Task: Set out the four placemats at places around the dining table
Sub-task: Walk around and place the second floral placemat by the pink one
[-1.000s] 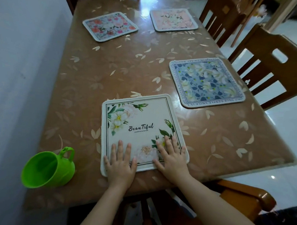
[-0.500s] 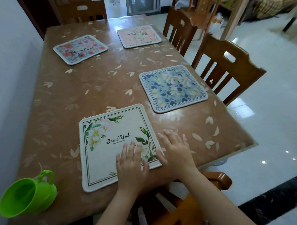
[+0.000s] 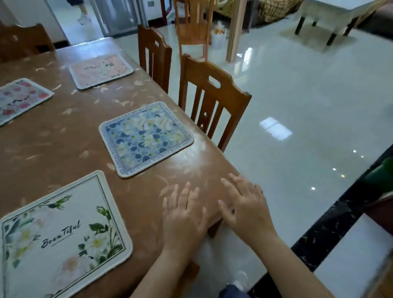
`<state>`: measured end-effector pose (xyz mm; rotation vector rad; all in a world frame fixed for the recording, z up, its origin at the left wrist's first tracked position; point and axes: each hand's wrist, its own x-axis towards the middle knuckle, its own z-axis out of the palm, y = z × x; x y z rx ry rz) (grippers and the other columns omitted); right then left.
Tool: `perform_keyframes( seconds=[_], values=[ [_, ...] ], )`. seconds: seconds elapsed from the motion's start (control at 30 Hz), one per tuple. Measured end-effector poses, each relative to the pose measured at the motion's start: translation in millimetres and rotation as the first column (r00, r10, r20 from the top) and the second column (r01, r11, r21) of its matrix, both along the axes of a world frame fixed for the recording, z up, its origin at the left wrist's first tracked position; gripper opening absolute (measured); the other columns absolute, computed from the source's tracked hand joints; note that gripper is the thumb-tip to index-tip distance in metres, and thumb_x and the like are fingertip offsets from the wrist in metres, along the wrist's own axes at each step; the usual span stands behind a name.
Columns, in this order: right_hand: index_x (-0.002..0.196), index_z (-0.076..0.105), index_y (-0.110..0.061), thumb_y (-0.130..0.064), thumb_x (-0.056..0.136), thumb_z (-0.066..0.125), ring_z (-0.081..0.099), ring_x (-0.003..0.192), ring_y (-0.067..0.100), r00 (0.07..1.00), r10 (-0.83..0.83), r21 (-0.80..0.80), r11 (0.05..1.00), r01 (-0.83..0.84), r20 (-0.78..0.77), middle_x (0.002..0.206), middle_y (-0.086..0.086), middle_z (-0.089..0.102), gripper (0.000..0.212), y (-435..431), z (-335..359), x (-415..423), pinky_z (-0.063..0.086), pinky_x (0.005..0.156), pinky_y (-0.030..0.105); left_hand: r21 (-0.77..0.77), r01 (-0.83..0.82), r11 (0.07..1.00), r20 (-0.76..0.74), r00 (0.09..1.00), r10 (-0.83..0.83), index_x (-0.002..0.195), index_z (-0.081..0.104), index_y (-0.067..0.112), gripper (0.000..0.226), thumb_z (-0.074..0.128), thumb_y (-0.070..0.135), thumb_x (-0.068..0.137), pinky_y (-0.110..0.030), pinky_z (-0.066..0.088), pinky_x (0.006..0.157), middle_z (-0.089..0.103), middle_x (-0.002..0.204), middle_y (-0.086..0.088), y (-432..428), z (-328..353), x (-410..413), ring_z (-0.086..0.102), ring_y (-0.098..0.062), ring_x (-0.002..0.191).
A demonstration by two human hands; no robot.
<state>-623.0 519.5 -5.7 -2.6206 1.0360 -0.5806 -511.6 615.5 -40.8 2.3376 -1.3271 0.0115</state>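
Both grips released: my left hand (image 3: 184, 217) and right hand (image 3: 247, 206) lie flat at the counter (image 3: 57, 148) corner, holding nothing. Beside them lies the Beautiful placemat (image 3: 61, 237); beyond it, the blue floral placemat (image 3: 145, 138); farthest, the red-flowered placemat (image 3: 16, 100) and the pink placemat (image 3: 101, 70). All four appear set, so what remains is probably only a check of alignment.

A smooth, glossy brown covering printed with pale leaves lies over the bench (image 3: 57, 148), catching light near its right edge. The near white placemat (image 3: 61, 237) and the blue placemat (image 3: 145, 138) beyond look like matt cloth with bound edges. The chair (image 3: 210, 100) at right is varnished wood on a mirror-glossy tiled floor (image 3: 304, 108).
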Motion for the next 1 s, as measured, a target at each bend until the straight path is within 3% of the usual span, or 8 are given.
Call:
perform_keyframes(
  seconds=[0.23,0.43,0.63,0.77,1.0],
  values=[
    [0.114,0.059,-0.008,-0.018,0.073,0.074,0.056,0.111,0.035,0.986,-0.163,-0.04,0.986,0.164,0.032,0.117,0.018,0.062,0.045,-103.5,12.2,-81.3,0.04,0.092,0.06,-0.05,0.168,0.984,0.019,0.986,-0.167,0.116,0.059,0.01,0.045,0.061,0.027,0.075,-0.059,0.034,0.095,0.057,0.125,-0.015,-127.7,14.3,-68.2,0.049,-0.037,0.118],
    [0.11,0.061,-0.008,-0.017,0.068,0.077,0.059,0.106,0.035,0.967,-0.253,-0.046,0.966,0.255,0.038,0.113,0.017,0.064,0.046,-158.1,8.7,-127.5,0.043,0.087,0.06,-0.067,0.271,0.96,0.045,0.962,-0.268,0.115,0.059,0.008,0.047,0.07,0.024,0.072,-0.059,0.034,0.095,0.058,0.124,-0.017,-194.5,23.9,-109.0,0.048,-0.039,0.118],
    [0.114,0.06,-0.008,-0.017,0.074,0.072,0.056,0.111,0.033,0.933,-0.357,-0.007,0.934,0.358,0.034,0.117,0.016,0.062,0.042,-218.6,2.3,-162.3,0.041,0.092,0.059,-0.025,0.354,0.935,0.091,0.932,-0.35,0.113,0.06,0.006,0.045,0.074,0.018,0.071,-0.06,0.039,0.092,0.06,0.122,-0.017,-268.4,20.3,-130.7,0.051,-0.039,0.115],
    [0.114,0.059,-0.006,-0.017,0.075,0.071,0.058,0.108,0.034,0.93,-0.366,-0.04,0.929,0.367,0.015,0.116,0.018,0.062,0.042,-281.1,2.8,-175.4,0.047,0.089,0.056,-0.035,0.388,0.921,0.073,0.92,-0.385,0.115,0.059,0.008,0.043,0.07,0.02,0.075,-0.058,0.039,0.093,0.059,0.123,-0.015,-336.3,10.8,-144.1,0.05,-0.037,0.117],
    [0.115,0.058,-0.005,-0.015,0.077,0.068,0.055,0.112,0.034,0.945,-0.324,-0.064,0.945,0.322,-0.032,0.118,0.018,0.061,0.041,-440.2,5.1,-162.4,0.045,0.091,0.057,-0.072,0.355,0.932,0.032,0.935,-0.354,0.111,0.06,0.005,0.039,0.071,0.015,0.074,-0.057,0.041,0.091,0.061,0.118,-0.018,-489.1,-4.9,-138.2,0.053,-0.038,0.113]
  ],
)
